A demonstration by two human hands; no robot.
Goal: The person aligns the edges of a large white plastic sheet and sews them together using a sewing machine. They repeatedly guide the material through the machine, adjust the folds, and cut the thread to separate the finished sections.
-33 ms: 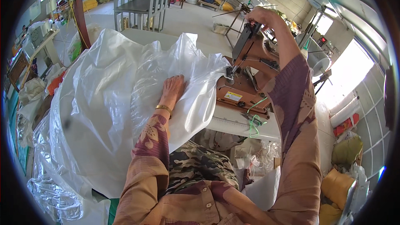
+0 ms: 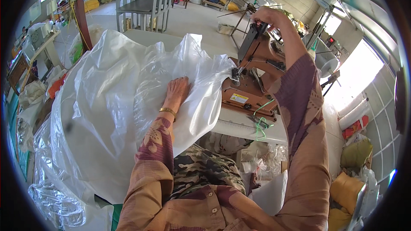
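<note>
A large, shiny white plastic sheet (image 2: 107, 115) lies in folds over the table, and its right corner reaches under the presser foot (image 2: 235, 74) of a brown sewing machine (image 2: 252, 90). My left hand (image 2: 177, 92) rests on the sheet, palm down, fingers stretched forward and lying on the material. My right hand (image 2: 270, 16) is raised at the top of the machine, fingers bent over a black part (image 2: 258, 30) of its head. Exactly what the fingertips grip there is hidden.
Green thread (image 2: 260, 128) and a small dark tool (image 2: 265, 123) lie by the machine's near edge, beside a ruler strip (image 2: 237, 124). A thread stand (image 2: 246, 19) rises behind. Grey metal frames (image 2: 145, 8) stand beyond the table; yellow bundles (image 2: 346, 192) lie at lower right.
</note>
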